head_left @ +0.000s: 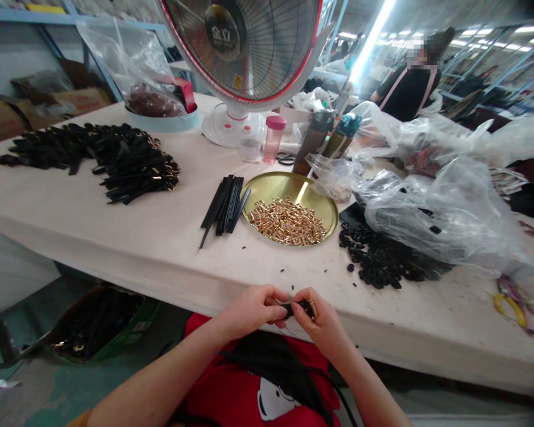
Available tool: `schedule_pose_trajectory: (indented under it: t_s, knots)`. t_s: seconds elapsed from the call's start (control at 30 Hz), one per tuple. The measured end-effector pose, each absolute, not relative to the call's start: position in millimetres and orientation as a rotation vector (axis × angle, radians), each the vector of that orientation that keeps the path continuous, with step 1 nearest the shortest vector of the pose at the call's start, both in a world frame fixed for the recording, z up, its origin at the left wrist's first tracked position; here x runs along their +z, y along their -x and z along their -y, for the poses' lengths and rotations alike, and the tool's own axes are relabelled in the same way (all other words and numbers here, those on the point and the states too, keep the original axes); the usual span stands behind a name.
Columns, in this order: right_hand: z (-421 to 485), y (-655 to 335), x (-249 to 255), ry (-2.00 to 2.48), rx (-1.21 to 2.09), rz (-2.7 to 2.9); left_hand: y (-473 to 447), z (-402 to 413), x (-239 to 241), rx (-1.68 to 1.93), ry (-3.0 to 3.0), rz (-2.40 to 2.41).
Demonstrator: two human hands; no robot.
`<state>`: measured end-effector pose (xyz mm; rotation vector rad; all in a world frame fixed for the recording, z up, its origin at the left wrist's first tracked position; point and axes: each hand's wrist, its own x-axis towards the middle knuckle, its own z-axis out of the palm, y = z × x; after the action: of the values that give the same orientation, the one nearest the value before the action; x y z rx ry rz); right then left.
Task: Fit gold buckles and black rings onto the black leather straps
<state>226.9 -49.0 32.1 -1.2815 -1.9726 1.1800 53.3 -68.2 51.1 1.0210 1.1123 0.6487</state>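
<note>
1. I get bright, cool-white light across the tabletop (160, 231), shadows soft.
2. Upper right of my feed, a tube lamp (374, 35) blows out to white.
3. I catch glare on the gold tray (267, 185) at centre and plastic bags (445, 219) at right.
4. Lower left, under the table, looks dim to me.
5. At lower centre, the black piece (289, 309) shows me little detail.
6. I see stretched edges, a soft background, and a pixelated patch upper right.
</note>
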Motion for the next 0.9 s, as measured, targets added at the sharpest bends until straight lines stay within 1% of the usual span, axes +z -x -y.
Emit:
schedule_pose_trajectory:
  t_s: [0.2, 0.37, 0.5, 0.67, 0.9]
  knots:
    - [54.5, -228.8, 35.3, 1.196, 1.037, 2.092, -53.0, 70.5, 48.8, 0.607, -0.99, -1.112]
    - [54.9, -231.5, 41.0, 1.161, 1.204, 2.12, -55.1, 74.4, 52.2, 0.606, -1.041, -1.12]
    - [52.4, -234.3, 41.1, 1.22, 1.309, 2.012, -56.9, 75.1, 55.5, 0.642, -1.066, -1.085]
    - [50.6, -234.3, 38.3, 1.267, 1.36, 1.857, -55.4, 71.7, 57.6, 0.657, -1.024, -1.007]
    - [48.1, -238.1, 51.1, 1.142, 1.327, 2.102, -57.8, 75.7, 54.7, 0.612, -1.093, -1.059]
